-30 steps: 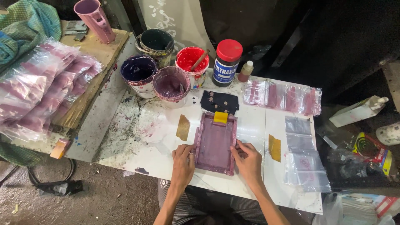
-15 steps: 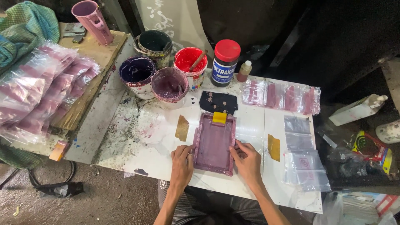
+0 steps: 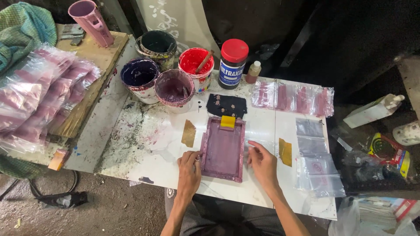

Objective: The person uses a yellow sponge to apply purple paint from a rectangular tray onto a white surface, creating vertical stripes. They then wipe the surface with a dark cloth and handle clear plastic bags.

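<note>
- A heap of clear plastic bags (image 3: 39, 91) with pink print is lying at the far left on a wooden board (image 3: 94, 59), likely stacked there out of the way of the wet ink.
- A pink cup (image 3: 89, 15) is sitting tipped at the back of that board.
- Four ink pots are standing in a cluster behind the work spot, within reach: a dark green pot (image 3: 157, 43), a purple pot (image 3: 140, 76), a mauve pot (image 3: 174, 89) and a red pot (image 3: 196, 65) with a stick resting in it.
- The left hand (image 3: 189, 168) is resting on the white table (image 3: 148, 144) with its fingertips curled against the near left edge of the printing frame (image 3: 222, 148), seemingly steadying it; the grip looks light, not clenched.
- The printing frame is lying flat in front of the person, its pink mesh facing up, with a yellow scraper (image 3: 228, 121) sitting at its far end and a black cloth (image 3: 226, 105) just beyond.
- A jar with a red lid (image 3: 232, 61) and a small bottle (image 3: 252, 72) are standing behind.
- The right hand (image 3: 262, 164) is lying just beside the frame's right edge, apart from it, fingers spread loose and flat on a clear bag (image 3: 256, 144), holding nothing.
- Printed bags (image 3: 293, 98) are drying in a row further right, with blank bags (image 3: 317, 168) piled below.
</note>
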